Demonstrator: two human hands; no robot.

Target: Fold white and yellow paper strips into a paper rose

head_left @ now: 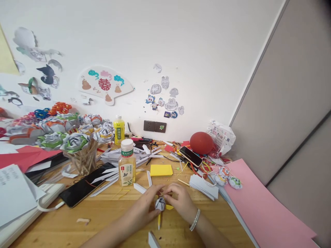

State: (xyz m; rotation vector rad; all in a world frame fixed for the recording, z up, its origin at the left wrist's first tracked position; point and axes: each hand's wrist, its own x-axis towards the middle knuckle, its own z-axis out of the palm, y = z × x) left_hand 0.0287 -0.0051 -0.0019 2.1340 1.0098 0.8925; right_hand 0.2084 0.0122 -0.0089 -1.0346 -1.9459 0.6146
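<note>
Holding a small white paper flower (pixel 160 204) between them, head view: the left hand (pixel 148 203) and the right hand (pixel 182 199) meet at the near centre of the wooden table (pixel 116 224). The left hand curls round the flower's left side, seemingly to steady it; the right thumb and forefinger pinch its far right edge, presumably for finer control, though the exact fold is too small to tell. A yellow pen-like stick (pixel 159 222) lies just nearer. Beyond the hands, yellow paper (pixel 161 169) and, to the right, a white paper stack (pixel 204 187) are probably placed for easy reach. At far left, larger paper flowers (pixel 76 142) stand in a cup (pixel 81 162), heads upward, likely to spare their petals. The left phone (pixel 86 186) is plugged to a white cable (pixel 50 207), apparently for charging.
</note>
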